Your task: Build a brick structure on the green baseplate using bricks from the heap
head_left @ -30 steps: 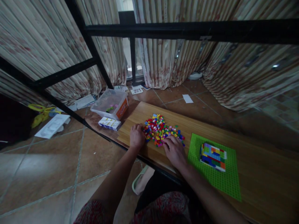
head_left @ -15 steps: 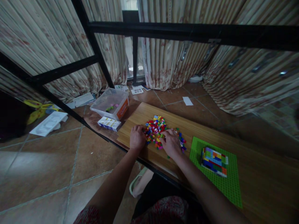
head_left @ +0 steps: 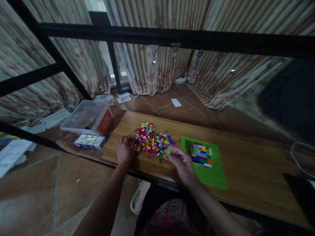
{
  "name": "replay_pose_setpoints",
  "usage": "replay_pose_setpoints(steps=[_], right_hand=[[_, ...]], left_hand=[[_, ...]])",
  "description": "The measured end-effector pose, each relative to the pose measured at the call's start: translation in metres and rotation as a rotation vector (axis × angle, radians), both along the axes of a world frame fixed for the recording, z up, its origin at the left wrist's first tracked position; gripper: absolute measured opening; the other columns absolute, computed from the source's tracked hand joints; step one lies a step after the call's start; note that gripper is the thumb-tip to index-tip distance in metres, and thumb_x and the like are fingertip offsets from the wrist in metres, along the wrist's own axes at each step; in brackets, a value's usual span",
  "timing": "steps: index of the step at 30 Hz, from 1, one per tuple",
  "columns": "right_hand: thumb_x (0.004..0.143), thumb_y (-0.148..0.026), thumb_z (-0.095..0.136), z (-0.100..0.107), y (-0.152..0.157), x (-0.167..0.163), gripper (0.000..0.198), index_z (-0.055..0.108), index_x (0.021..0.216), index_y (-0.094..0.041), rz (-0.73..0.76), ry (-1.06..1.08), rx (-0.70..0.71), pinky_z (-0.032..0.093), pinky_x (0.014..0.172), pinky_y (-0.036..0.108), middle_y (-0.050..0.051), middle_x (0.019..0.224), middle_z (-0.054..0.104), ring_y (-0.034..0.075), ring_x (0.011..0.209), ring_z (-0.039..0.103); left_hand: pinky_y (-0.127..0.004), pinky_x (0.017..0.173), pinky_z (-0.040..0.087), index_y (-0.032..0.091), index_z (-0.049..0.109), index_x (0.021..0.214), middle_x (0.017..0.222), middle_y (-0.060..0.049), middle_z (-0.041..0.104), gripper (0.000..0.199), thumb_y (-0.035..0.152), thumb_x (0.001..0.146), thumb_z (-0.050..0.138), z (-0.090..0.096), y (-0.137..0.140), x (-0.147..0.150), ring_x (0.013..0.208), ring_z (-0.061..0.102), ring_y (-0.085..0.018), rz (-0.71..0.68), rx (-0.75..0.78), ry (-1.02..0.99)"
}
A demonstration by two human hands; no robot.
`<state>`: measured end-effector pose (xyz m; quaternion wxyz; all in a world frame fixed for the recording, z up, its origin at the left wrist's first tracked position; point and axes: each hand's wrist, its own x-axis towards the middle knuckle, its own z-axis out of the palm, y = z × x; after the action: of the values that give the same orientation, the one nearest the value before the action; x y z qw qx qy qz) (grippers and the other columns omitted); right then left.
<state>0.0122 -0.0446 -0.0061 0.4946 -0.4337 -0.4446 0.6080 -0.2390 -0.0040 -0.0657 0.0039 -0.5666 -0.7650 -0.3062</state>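
Observation:
A pile of small multicoloured toy bricks is spread on the wooden table. My right hand is lifted at the pile's right edge, pinching a lime-green brick between thumb and fingertips. At the left edge of the pile rests my left hand, its fingers curled in; its fingertips and anything in them are hidden. Right of my right hand lies a green baseplate. On it stands a built block of bricks in rows of blue, red, yellow, white and orange.
Beyond the table's left end stand a clear plastic bin with a few bricks inside and a white-and-blue box. A black metal bar crosses in front of patterned curtains. A dark object and a pale cable are at the right.
My right hand has moved out of the pile towards the baseplate with a lime-green brick. My left hand stays by the pile. The view has turned to the right.

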Motion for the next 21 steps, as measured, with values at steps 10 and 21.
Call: replay_pose_setpoints(steps=[10,21], right_hand=[[0.070,-0.040,0.079,-0.015,-0.029,0.094,0.037,0.072,0.103,-0.026,-0.299,-0.033,-0.119,0.054,0.075,0.034,0.002,0.090,0.072,0.018,0.080,0.068],[0.078,-0.038,0.066,-0.025,-0.008,0.147,0.023,0.071,0.092,-0.021,-0.398,-0.529,0.053,0.052,0.080,0.038,0.006,0.091,0.074,0.022,0.083,0.068]], left_hand=[[-0.040,0.090,0.045,0.016,0.067,0.094,0.102,-0.012,0.065,0.025,0.018,0.083,0.044,0.004,0.003,-0.006,0.101,0.056,-0.027,-0.010,-0.023,0.051],[-0.041,0.090,0.046,0.017,0.068,0.093,0.099,-0.011,0.064,0.026,0.020,0.082,0.044,0.007,0.006,-0.006,0.100,0.057,-0.027,-0.015,-0.028,0.030]])
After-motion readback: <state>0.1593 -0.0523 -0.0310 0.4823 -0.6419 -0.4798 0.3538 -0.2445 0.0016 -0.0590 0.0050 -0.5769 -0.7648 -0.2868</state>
